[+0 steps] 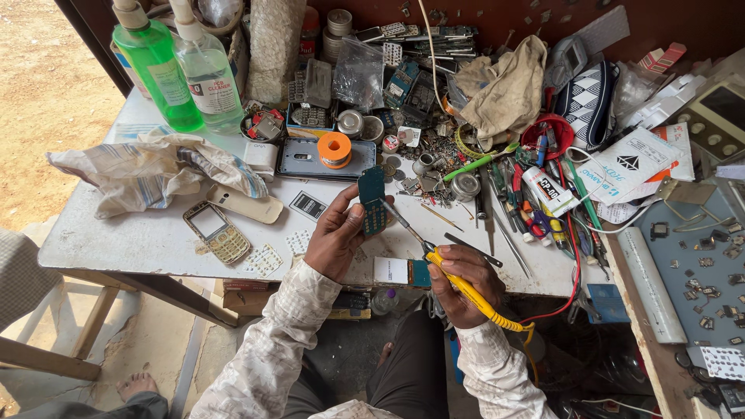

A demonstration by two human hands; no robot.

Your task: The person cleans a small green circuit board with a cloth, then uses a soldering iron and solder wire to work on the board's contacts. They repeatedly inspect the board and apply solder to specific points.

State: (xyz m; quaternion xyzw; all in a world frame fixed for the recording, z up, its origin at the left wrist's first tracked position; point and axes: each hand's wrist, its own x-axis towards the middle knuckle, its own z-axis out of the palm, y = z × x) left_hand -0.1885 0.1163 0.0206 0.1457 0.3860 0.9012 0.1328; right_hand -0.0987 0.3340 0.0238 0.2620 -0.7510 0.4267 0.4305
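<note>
My left hand (pixel 335 233) holds a small blue-green phone circuit board (pixel 372 200) upright over the white worktable (pixel 147 240). My right hand (pixel 464 281) grips a yellow-handled soldering iron (pixel 466 289); its thin metal tip (pixel 397 212) points up and left and meets the right edge of the board. A gold phone front housing (pixel 216 231) lies on the table to the left, beside a cream back cover (pixel 247 205) and pale keypad sheets (pixel 265 260).
Two clear bottles, one green (pixel 157 68), stand at the back left. A crumpled cloth (pixel 147 169) lies below them. An orange wire spool (pixel 335 148) sits on a grey phone. Tweezers, screwdrivers and pliers (pixel 535 209) crowd the right side. A bare foot (pixel 136 383) shows lower left.
</note>
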